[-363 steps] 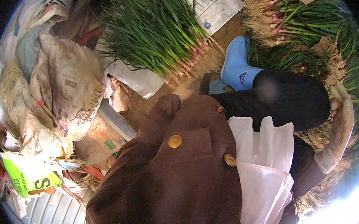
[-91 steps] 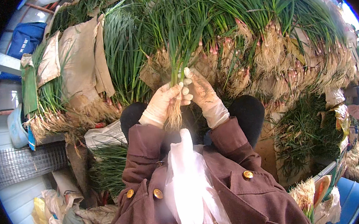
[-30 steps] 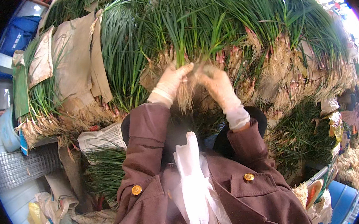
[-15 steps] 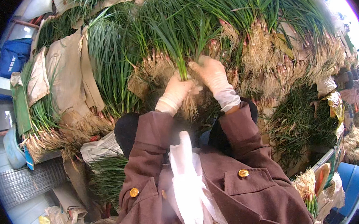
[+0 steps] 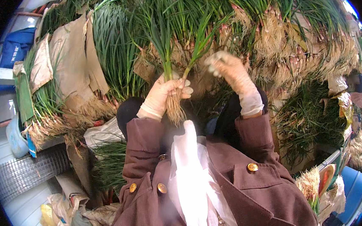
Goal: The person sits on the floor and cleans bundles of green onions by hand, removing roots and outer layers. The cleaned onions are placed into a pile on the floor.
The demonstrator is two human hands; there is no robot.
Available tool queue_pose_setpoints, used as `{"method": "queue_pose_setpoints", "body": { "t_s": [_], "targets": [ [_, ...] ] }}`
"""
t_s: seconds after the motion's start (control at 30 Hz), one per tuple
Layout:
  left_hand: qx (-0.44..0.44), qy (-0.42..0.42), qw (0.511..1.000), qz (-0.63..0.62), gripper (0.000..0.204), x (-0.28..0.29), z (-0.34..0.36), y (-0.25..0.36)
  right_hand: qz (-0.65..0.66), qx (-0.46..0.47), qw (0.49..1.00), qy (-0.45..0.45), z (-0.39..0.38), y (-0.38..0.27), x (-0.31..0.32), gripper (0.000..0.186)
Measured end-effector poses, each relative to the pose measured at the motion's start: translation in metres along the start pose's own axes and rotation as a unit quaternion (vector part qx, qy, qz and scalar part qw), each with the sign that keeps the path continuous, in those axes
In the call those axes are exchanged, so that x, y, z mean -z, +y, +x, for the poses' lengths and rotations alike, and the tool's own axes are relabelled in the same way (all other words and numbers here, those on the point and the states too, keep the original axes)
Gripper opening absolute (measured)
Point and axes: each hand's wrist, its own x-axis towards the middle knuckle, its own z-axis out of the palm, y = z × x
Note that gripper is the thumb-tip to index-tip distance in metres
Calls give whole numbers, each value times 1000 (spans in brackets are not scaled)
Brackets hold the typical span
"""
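My gloved left hand (image 5: 162,95) is closed round a small bunch of green garlic (image 5: 168,69), leaves pointing away and pale roots hanging below the fist. One more stalk (image 5: 191,60) leans out to the right from between its thumb and fingers. To the right, apart from the bunch, my gloved right hand (image 5: 231,71) is raised with loosely bent fingers, somewhat blurred, and nothing shows in it. Beyond both hands lies a thick pile of green garlic (image 5: 182,17) with pinkish stem bases. Rooted plants (image 5: 268,31) lie close beyond the right hand.
Brown cloth (image 5: 70,58) covers part of the pile on the left. A wire mesh roll (image 5: 30,173) and crumpled bags (image 5: 76,214) lie lower left. Loose greens (image 5: 307,124) are heaped to the right, above a blue container (image 5: 357,188). A blue bag (image 5: 16,47) sits far left.
My right hand has moved away to the right from the bunch. My left hand has shifted slightly left and now also grips a stalk angled to the right.
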Motion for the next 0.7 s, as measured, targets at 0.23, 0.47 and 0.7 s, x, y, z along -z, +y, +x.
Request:
{"method": "queue_pose_setpoints", "body": {
  "t_s": [0.23,0.47,0.7],
  "targets": [
    [21,-54,989,-137,19,22,-42,8,-339,-41,931,-133,-24,22,-37,52],
    [36,-6,997,-74,31,-14,-41,10,120,-41,992,18,6,49,-81,24],
    [9,93,995,-37,25,-22,-19,-30,-246,65,941,226,-12,28,-99,29]
  ]
}}
